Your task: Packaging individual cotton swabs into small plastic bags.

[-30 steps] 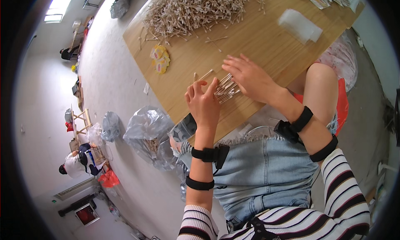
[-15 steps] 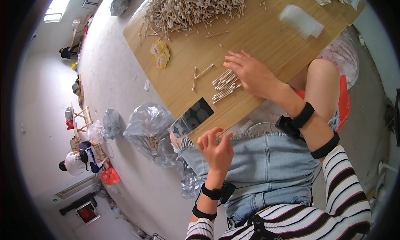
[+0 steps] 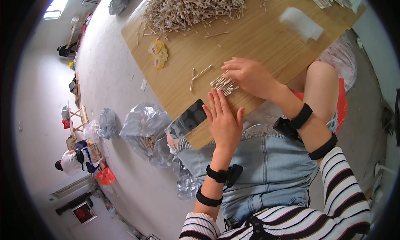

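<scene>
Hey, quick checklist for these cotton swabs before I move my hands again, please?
1. Left hand at the small bundle: ok, fingers extended at its near edge.
2. Right hand at the bundle: ok, over its right side.
3. Bundle's visible tips even: not ok, they look staggered.
4. Two loose swabs gathered in: not ok, they lie left of the bundle.
5. Bundle apart from the large pile: ok.
6. Right-hand grip firm: cannot tell.
</scene>
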Action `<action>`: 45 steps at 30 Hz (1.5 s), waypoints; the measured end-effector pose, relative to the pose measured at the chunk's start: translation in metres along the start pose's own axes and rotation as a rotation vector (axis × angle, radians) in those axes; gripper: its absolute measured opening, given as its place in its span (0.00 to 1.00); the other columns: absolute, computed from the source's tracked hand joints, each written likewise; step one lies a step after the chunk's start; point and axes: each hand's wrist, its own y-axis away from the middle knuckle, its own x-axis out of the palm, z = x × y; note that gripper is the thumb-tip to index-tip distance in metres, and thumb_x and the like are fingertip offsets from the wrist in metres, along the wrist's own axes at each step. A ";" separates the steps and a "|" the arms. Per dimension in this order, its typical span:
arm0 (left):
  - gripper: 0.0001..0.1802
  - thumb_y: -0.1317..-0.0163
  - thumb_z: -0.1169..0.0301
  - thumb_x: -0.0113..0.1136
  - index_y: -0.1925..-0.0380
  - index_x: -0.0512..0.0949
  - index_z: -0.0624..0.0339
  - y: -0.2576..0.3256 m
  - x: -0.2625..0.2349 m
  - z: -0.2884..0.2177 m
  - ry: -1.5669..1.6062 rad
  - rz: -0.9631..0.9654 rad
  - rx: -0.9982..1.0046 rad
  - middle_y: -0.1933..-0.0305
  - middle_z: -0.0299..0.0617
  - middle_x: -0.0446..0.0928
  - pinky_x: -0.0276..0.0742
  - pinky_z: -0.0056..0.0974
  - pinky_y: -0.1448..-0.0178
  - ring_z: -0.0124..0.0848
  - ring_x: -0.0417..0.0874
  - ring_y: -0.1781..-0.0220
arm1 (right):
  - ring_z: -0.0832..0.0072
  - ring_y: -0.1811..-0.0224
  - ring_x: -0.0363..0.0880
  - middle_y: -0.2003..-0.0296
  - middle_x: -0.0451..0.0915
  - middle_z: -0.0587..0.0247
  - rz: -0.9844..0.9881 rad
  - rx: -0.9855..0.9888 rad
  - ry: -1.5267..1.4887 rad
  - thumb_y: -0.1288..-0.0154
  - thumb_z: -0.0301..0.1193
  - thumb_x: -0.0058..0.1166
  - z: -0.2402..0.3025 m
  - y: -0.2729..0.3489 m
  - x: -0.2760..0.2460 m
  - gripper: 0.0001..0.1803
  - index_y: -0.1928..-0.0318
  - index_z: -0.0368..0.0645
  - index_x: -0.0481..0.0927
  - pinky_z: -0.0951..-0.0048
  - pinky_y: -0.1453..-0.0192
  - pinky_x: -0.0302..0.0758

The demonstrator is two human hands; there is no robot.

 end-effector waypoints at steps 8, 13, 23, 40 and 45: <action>0.48 0.32 0.46 0.50 0.29 0.48 0.76 0.021 0.003 -0.004 -0.095 0.096 -0.015 0.23 0.61 0.45 0.32 0.55 0.21 0.51 0.41 0.20 | 0.63 0.53 0.79 0.57 0.82 0.61 0.057 0.082 0.003 0.44 0.25 0.57 -0.002 0.001 0.001 0.05 0.66 0.39 0.83 0.65 0.51 0.77; 0.50 0.33 0.44 0.50 0.29 0.46 0.77 0.029 0.003 -0.014 -0.047 0.113 -0.039 0.22 0.62 0.41 0.29 0.55 0.21 0.51 0.38 0.19 | 0.64 0.55 0.79 0.63 0.82 0.63 0.053 0.042 -0.052 0.50 0.23 0.56 0.012 -0.001 0.013 0.05 0.70 0.40 0.82 0.64 0.51 0.77; 0.52 0.33 0.41 0.47 0.29 0.44 0.79 -0.006 0.006 -0.020 -0.049 0.016 -0.105 0.22 0.64 0.39 0.29 0.55 0.21 0.53 0.35 0.19 | 0.59 0.49 0.77 0.55 0.80 0.57 -0.162 0.258 -0.124 0.41 0.20 0.55 -0.002 -0.003 -0.018 0.13 0.55 0.42 0.80 0.62 0.46 0.75; 0.56 0.36 0.35 0.46 0.30 0.47 0.80 -0.016 0.012 -0.008 -0.087 0.024 -0.026 0.24 0.67 0.45 0.36 0.56 0.22 0.56 0.41 0.20 | 0.59 0.52 0.78 0.58 0.81 0.58 -0.143 0.219 -0.060 0.40 0.22 0.52 0.011 0.003 -0.009 0.11 0.57 0.40 0.80 0.61 0.47 0.75; 0.51 0.32 0.40 0.46 0.29 0.46 0.76 -0.026 0.008 0.001 0.092 -0.107 -0.115 0.23 0.63 0.46 0.36 0.54 0.21 0.50 0.43 0.20 | 0.62 0.46 0.77 0.50 0.78 0.55 -0.304 0.516 -0.481 0.29 0.29 0.49 0.021 0.001 0.006 0.12 0.48 0.40 0.76 0.67 0.41 0.72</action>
